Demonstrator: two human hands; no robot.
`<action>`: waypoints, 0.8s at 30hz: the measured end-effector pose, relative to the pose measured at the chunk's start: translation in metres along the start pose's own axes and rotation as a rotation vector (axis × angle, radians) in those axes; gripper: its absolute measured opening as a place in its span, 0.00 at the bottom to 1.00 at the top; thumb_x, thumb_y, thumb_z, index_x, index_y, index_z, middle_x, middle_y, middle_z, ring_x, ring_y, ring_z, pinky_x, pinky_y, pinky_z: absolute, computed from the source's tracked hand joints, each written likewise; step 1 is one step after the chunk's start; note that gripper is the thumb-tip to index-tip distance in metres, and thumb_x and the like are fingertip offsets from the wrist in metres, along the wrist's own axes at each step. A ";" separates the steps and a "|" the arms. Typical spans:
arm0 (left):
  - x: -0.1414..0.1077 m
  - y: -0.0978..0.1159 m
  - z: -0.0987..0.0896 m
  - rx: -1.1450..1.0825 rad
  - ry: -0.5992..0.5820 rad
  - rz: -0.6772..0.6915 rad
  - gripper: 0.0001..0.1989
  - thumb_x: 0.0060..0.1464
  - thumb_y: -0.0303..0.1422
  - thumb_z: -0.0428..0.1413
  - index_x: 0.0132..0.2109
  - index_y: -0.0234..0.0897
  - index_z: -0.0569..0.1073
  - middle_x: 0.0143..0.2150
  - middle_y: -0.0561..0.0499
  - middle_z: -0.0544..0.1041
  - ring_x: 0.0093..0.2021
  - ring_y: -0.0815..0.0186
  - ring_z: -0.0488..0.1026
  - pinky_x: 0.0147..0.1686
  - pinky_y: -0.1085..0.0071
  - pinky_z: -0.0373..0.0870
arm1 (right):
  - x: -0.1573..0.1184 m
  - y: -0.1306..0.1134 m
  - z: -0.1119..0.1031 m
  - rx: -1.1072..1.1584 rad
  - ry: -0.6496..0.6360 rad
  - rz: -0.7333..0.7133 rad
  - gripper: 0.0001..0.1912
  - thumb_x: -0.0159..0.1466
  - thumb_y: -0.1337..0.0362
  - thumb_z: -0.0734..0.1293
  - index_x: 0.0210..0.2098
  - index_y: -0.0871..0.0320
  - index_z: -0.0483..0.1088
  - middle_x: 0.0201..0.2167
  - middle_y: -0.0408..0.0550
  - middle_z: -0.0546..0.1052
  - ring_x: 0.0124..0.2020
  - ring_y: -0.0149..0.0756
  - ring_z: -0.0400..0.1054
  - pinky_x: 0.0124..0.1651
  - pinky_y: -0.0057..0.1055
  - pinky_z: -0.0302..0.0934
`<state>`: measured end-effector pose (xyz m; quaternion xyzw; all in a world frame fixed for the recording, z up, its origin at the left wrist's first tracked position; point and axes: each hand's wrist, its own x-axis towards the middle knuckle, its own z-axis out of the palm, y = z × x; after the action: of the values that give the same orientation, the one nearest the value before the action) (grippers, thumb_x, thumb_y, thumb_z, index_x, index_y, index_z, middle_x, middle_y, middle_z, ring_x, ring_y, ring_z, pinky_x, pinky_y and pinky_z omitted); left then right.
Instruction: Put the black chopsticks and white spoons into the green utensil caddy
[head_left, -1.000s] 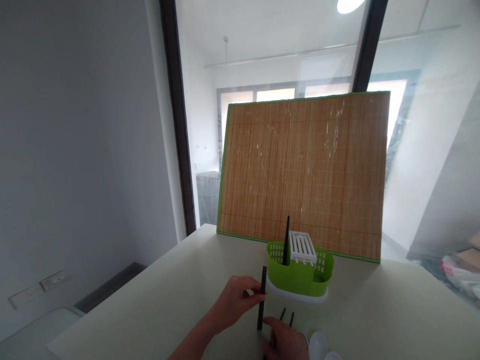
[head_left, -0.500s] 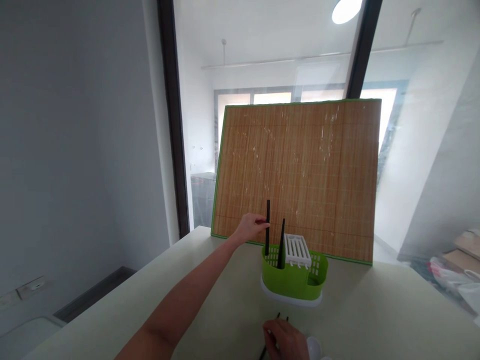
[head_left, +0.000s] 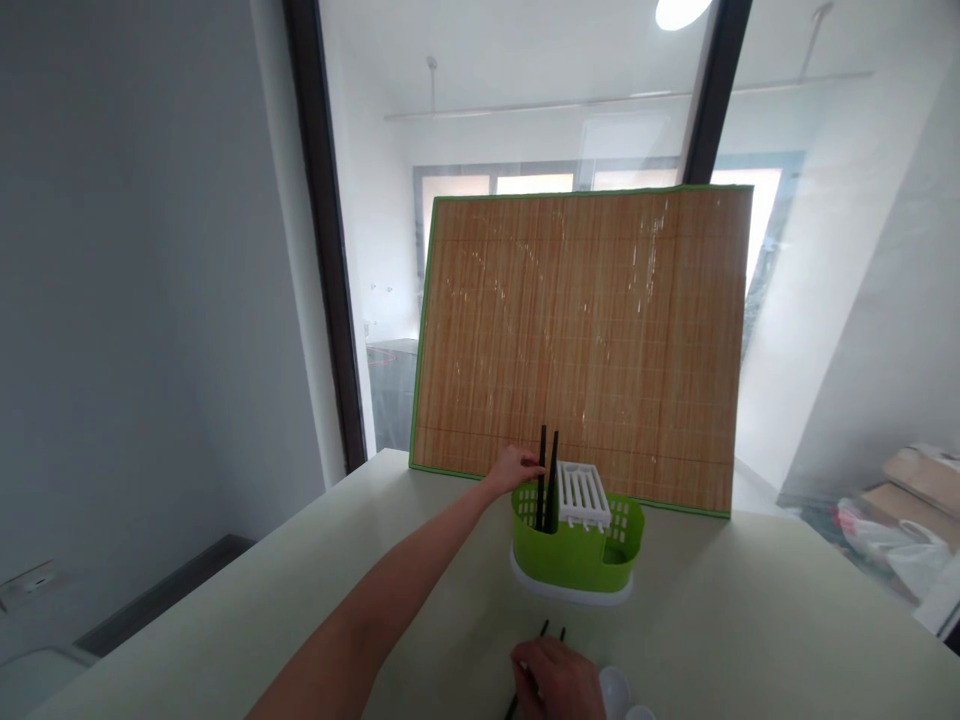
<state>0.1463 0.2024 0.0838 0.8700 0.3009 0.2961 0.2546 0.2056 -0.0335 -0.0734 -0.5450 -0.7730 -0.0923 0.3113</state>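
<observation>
My left hand [head_left: 516,470] pinches a black chopstick [head_left: 541,450] that stands upright, its lower end inside the left part of a green basket [head_left: 574,562]. Another black chopstick [head_left: 554,470] stands in the basket just to the right, beside a white slatted rack [head_left: 582,492]. Near the bottom edge my right hand [head_left: 559,680] is curled over the table, with black chopsticks [head_left: 562,634] showing around it. Its fingertips are partly hidden, so what it grips is unclear. White spoons [head_left: 615,690] lie right of it.
A bamboo mat [head_left: 585,340] with a green border stands upright behind the basket, on the pale table [head_left: 712,620]. Behind it is a glass partition with dark frames. Boxes and plastic bags [head_left: 892,540] are beyond the table at right.
My left hand has lowered the chopstick deeper into the basket, closer to the other one. My right hand stays near the bottom edge. The whole view has shifted slightly.
</observation>
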 end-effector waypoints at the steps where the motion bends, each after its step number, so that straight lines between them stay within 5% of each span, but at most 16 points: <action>1: 0.000 -0.001 0.002 -0.003 -0.016 -0.001 0.13 0.49 0.37 0.57 0.32 0.30 0.78 0.26 0.50 0.76 0.27 0.68 0.70 0.28 0.74 0.63 | 0.000 0.000 0.000 0.002 -0.003 0.003 0.08 0.60 0.69 0.58 0.33 0.52 0.67 0.26 0.41 0.74 0.26 0.33 0.70 0.27 0.24 0.55; 18: 0.006 -0.005 0.006 0.028 -0.123 -0.027 0.16 0.47 0.40 0.59 0.40 0.34 0.79 0.34 0.49 0.80 0.35 0.65 0.75 0.34 0.72 0.67 | -0.002 0.001 0.003 -0.004 0.026 -0.011 0.08 0.60 0.70 0.58 0.33 0.52 0.67 0.25 0.41 0.73 0.25 0.33 0.69 0.27 0.24 0.56; 24: -0.014 0.005 -0.015 0.045 0.006 -0.049 0.22 0.48 0.42 0.57 0.48 0.34 0.74 0.44 0.46 0.78 0.41 0.63 0.74 0.41 0.70 0.68 | -0.001 0.003 -0.001 0.020 0.083 0.010 0.11 0.65 0.66 0.54 0.35 0.52 0.67 0.26 0.42 0.74 0.26 0.34 0.70 0.28 0.25 0.57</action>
<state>0.1294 0.1935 0.0928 0.8671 0.3293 0.2855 0.2414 0.2091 -0.0337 -0.0743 -0.5413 -0.7576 -0.1058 0.3490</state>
